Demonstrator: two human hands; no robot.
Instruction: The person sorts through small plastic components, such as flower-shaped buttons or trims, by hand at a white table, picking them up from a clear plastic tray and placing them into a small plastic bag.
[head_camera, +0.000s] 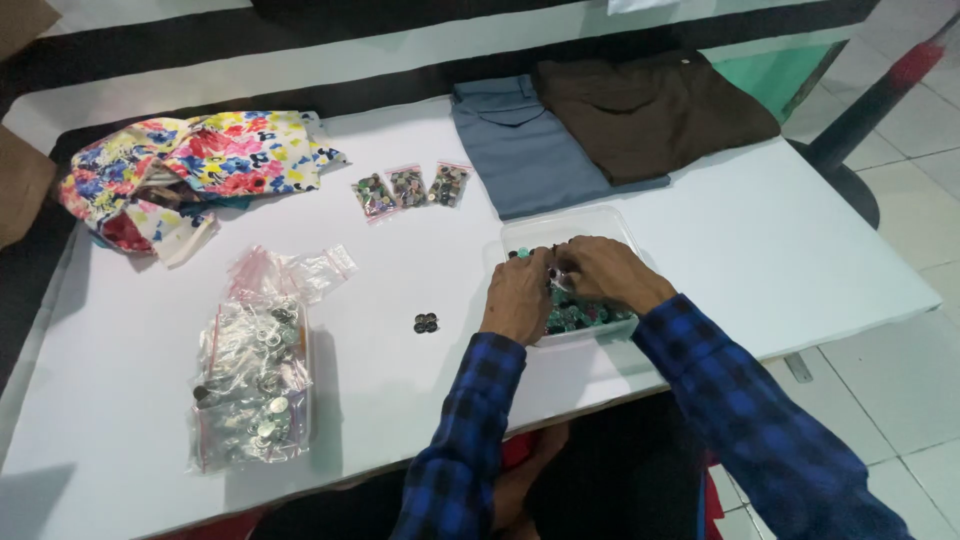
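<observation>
Both hands reach into a clear plastic tray (580, 222) of small dark and green buttons (578, 318) on a white table (760, 250). My left hand (518, 295) rests over the tray's left side, fingers curled among the buttons. My right hand (605, 270) lies beside it, fingers bent and touching the left fingertips over the buttons. What the fingers pinch is hidden. Two or three dark buttons (426, 323) lie loose on the table left of the tray.
Three small bags of buttons (410, 188) lie behind the tray. A pile of clear zip bags (250, 375) sits at the left, with empty bags (290, 268) above. Floral cloth (190, 165) lies far left; folded blue (520, 150) and brown garments (650, 110) at the back.
</observation>
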